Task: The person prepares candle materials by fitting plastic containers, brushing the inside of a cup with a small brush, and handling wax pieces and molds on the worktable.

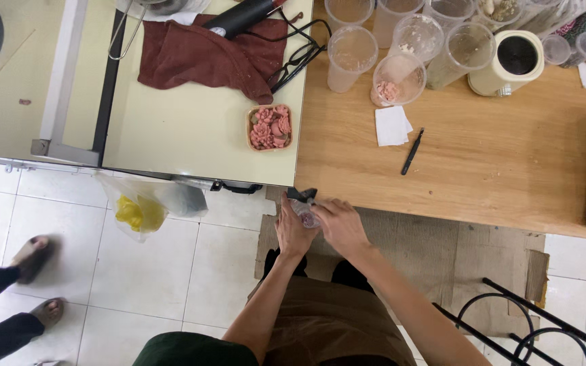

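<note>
Head view: looking straight down past the person's lap to a wooden surface [483, 163] and a pale cream surface [198, 129] butted against its left edge.
Left hand [293, 230]: just below the near edge of the wooden surface, at its near-left corner, grip curled around a small clear plastic piece [305, 215].
Right hand [339, 225]: right beside the left one, fingers bent over the same clear piece from the other side, so both grips are closed on it.
Clear plastic piece: pinched between the two hands, off the surface and over the cardboard [415, 237] on the floor; what is inside I cannot tell.
Dark object [301, 194]: small and black, touching the top of the clear piece at the surface's near edge.
Tray [270, 127]: small tan tray of pink flower shapes, near the cream surface's right edge.
Cloth [205, 54]: dark red, crumpled at the far side of the cream surface, a black tool [242, 16] lying on it.
Cups [401, 47]: a cluster of clear plastic cups along the wooden surface's far edge, one holding pink bits.
White paper [392, 125]: folded, just in front of the cups, with black tweezers [412, 151] beside it.
Bag [145, 207]: clear bag with something yellow, hanging off the cream surface's near edge.
Bystander: sandalled feet [35, 285] on the tiled floor at far left.
</note>
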